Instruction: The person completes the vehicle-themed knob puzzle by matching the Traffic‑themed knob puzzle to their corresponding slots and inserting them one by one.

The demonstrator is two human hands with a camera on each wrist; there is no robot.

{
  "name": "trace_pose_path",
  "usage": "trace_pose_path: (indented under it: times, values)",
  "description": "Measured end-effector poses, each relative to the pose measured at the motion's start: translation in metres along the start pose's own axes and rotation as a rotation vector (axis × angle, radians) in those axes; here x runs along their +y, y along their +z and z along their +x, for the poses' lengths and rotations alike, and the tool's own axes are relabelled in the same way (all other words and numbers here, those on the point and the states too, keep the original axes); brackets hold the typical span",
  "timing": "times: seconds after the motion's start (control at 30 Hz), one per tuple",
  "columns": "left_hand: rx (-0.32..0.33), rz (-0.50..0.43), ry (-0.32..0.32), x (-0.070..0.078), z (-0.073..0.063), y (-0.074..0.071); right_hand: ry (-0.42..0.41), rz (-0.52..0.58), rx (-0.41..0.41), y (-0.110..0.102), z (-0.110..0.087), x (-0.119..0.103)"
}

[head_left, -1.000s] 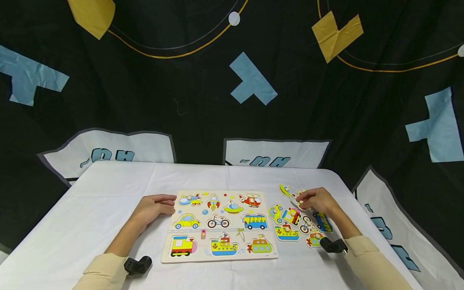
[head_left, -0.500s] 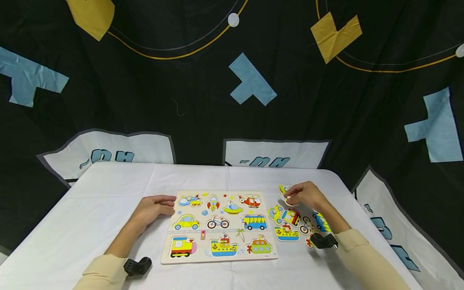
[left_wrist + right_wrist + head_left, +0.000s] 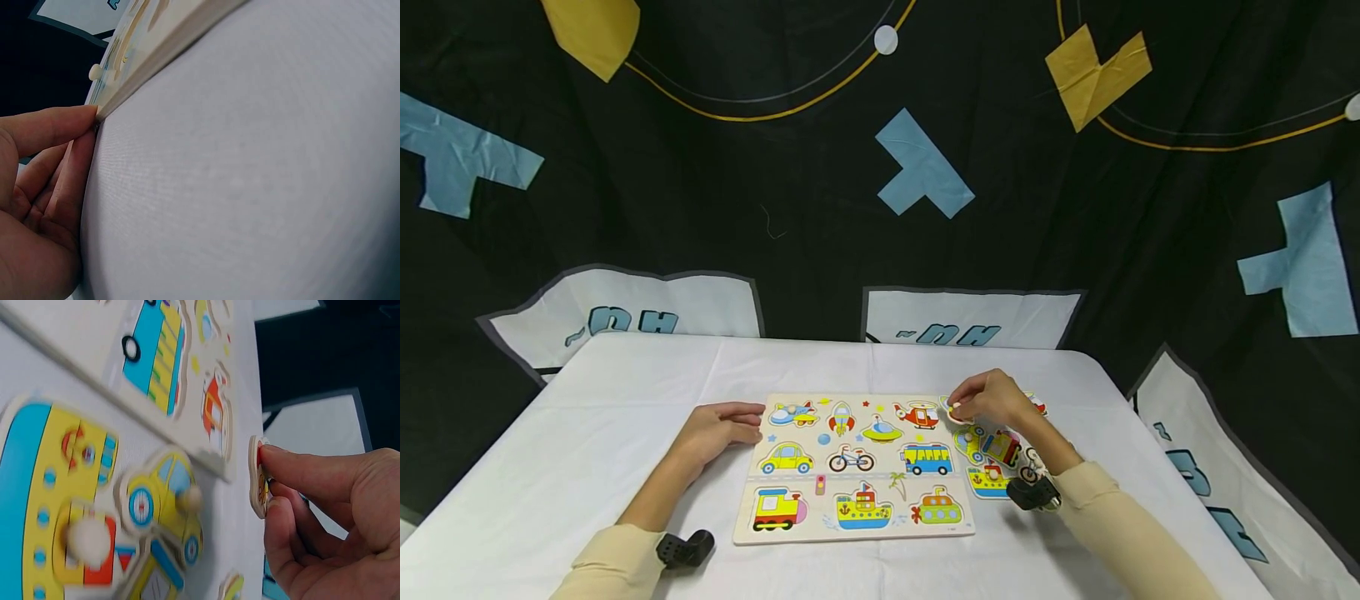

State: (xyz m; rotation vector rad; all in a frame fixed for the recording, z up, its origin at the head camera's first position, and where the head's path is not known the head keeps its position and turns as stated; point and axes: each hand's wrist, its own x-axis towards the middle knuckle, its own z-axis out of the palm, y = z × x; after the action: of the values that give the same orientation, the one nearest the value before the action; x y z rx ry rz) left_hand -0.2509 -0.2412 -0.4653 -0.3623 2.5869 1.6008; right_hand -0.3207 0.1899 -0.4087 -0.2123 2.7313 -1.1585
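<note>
A wooden puzzle board (image 3: 745,525) with printed vehicles lies on the white cloth. Along its left edge rest the fingertips of my left hand (image 3: 718,433); the left wrist view shows the thumb touching the board's edge (image 3: 165,62). My right hand (image 3: 996,398) is just beyond the board's upper right corner. Between thumb and fingers it pinches a small flat puzzle piece (image 3: 256,478) with red and yellow paint, raised above the cloth and seen nearly edge-on. Its full picture is hidden. A knobbed airplane piece (image 3: 793,414) sits on the board.
Several loose knobbed pieces lie right of the board: a car (image 3: 970,444), a train (image 3: 1002,447), a ship (image 3: 988,481), a bicycle (image 3: 1032,465) and a red piece (image 3: 1039,402). My right forearm covers others. Dark curtains hang behind the table.
My right hand has moved left, from over the loose pieces to the board's upper right corner, bringing the pinched piece with it. The left hand stays in place.
</note>
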Motion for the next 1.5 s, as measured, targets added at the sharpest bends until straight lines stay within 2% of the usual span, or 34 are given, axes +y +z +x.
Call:
trace_pose_path:
  times: [0.5,0.9,1.17,1.5]
  values:
    - [-0.004,-0.005,0.008,-0.002,0.002,-0.001,-0.098,0.055,-0.054,0.046,0.01,-0.037]
    - [0.003,-0.009,-0.009,-0.002,0.002,0.0,-0.09,0.089,-0.077,0.092,0.019,-0.065]
    - [-0.01,-0.024,0.019,-0.003,0.002,0.0,-0.162,0.139,-0.086,0.109,0.022,-0.079]
    - [-0.006,-0.027,0.013,-0.002,0.0,0.0,-0.193,0.165,-0.034,0.131,0.026,-0.087]
